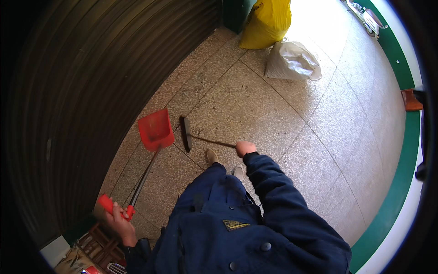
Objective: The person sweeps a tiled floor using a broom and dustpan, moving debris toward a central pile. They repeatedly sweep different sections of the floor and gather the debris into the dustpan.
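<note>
My left hand (120,223) is closed around the red handle of a long-handled dustpan (156,128). Its red pan is near the floor beside the shutter, with some dark dirt visible inside; whether it touches the floor I cannot tell. In my right hand (245,148) is the thin stick of a broom, whose dark, narrow head (185,133) is just right of the pan, apart from it. Dark specks lie scattered on the speckled terrazzo floor (239,99).
A ribbed metal shutter (102,68) rises along the left. Ahead stand a full yellow bag (267,25) and a white sack (291,61). Wooden furniture (102,243) is at the lower left. A scooter-like vehicle (368,19) is by the green-and-white wall (407,137) on the right.
</note>
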The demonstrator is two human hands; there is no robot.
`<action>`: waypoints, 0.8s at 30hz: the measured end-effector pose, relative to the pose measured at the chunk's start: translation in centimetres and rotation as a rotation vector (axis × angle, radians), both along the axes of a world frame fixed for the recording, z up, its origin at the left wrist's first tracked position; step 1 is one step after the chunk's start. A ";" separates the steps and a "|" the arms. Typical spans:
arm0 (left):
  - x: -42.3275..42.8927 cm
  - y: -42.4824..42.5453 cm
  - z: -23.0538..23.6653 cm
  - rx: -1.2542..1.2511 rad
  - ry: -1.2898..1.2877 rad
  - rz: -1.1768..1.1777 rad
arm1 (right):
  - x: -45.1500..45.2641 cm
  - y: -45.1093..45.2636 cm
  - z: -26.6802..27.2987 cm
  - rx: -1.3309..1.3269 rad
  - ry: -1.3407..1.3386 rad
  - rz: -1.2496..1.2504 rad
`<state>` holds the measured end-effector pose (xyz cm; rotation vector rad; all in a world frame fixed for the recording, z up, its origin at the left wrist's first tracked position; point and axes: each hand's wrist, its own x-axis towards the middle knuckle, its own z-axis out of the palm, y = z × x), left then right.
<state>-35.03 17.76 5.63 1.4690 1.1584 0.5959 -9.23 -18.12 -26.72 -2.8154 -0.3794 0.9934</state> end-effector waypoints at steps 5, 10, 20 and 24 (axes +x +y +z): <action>1.9 1.1 -0.9 -0.070 0.038 -0.014 | 0.3 -10.9 0.3 -0.060 0.041 -0.343; 2.1 2.9 -3.3 -0.140 0.079 -0.032 | -5.0 -24.2 2.6 -0.202 0.077 -0.488; 6.1 4.4 -5.6 -0.212 0.086 0.051 | -5.1 -29.0 14.6 -0.413 -0.088 -0.587; 10.5 5.4 -5.7 -0.180 0.049 0.077 | 1.9 -22.7 13.6 -0.157 -0.152 -0.533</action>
